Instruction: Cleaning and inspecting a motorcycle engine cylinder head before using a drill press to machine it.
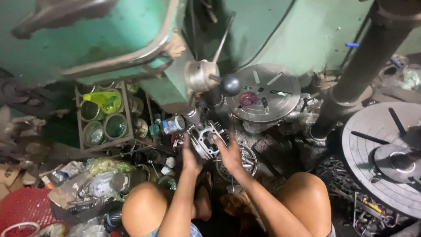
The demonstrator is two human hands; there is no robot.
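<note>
A finned metal engine cylinder block (204, 137) with a round bore sits under the spindle of a green drill press (131, 39). My left hand (190, 157) presses against its left side, fingers up. My right hand (229, 153) grips its right edge, with a finger on the rim of the bore. Both hands hold the block in place. My bare knees (144, 210) frame the bottom of the view. A black ball-ended lever (230, 84) sticks out just above the block.
A round slotted metal table (263, 92) stands behind the block, a larger slotted disc (386, 153) at right. A dark steel column (364, 66) rises at upper right. A crate of tins (103, 118) and littered scrap (87, 184) lie at left, loose tools (351, 197) at lower right.
</note>
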